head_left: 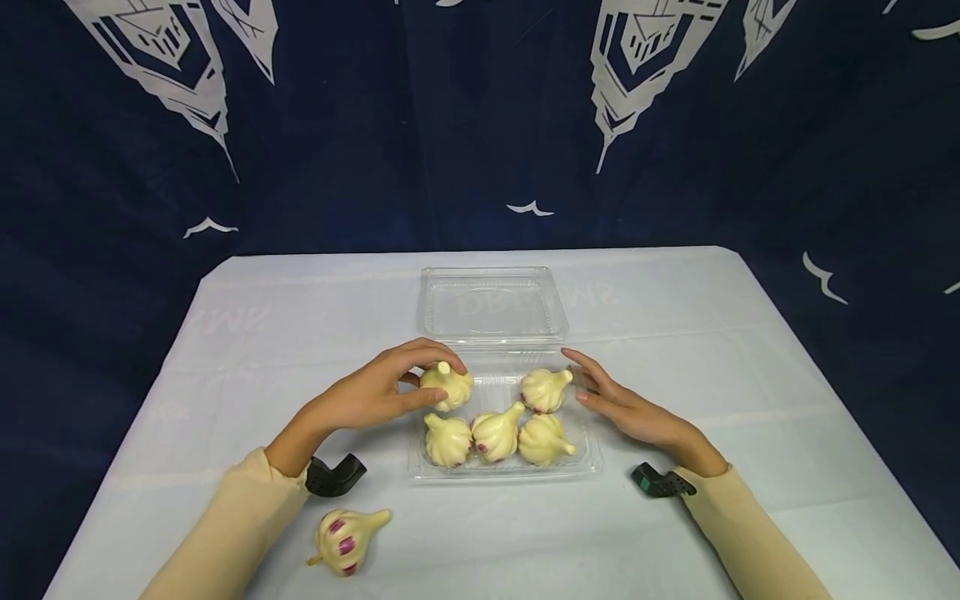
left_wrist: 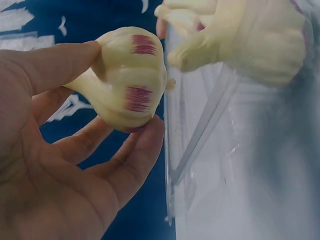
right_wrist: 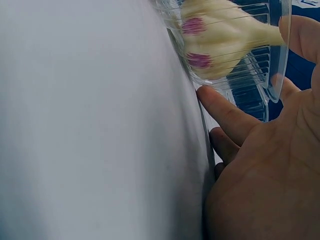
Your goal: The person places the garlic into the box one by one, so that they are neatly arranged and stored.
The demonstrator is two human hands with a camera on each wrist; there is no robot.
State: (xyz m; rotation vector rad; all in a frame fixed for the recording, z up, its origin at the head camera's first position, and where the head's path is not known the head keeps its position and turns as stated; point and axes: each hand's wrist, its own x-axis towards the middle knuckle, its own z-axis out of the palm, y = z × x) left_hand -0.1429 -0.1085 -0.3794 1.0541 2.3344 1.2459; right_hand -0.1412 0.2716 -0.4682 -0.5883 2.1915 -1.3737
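A garlic bulb (head_left: 447,385) is gripped by the left hand (head_left: 375,393), thumb on one side and fingertips (left_wrist: 150,131) on the other, as the left wrist view shows plainly; the fingers are curled only as far as the bulb's width demands. The bulb is held just over the back left corner of the tray (head_left: 501,472), touching or nearly touching its rim. The right hand (head_left: 626,407) is laid against the tray's right wall with its fingers nearly straight and nothing clasped; in the right wrist view a fingertip (right_wrist: 210,96) is seen pressed to the clear plastic. Just beyond those fingers four bulbs (head_left: 497,432) are packed in the tray, one of them close by the right fingertips. Behind the tray the hinged lid (head_left: 491,304) is folded back flat. Near the left wrist, outside the tray, a sixth bulb (head_left: 345,538) is lying on the table (head_left: 225,350). A slip seems possible: the round bulb could roll from so light a pinch, or the thin tray could slide if the bracing hand is eased.
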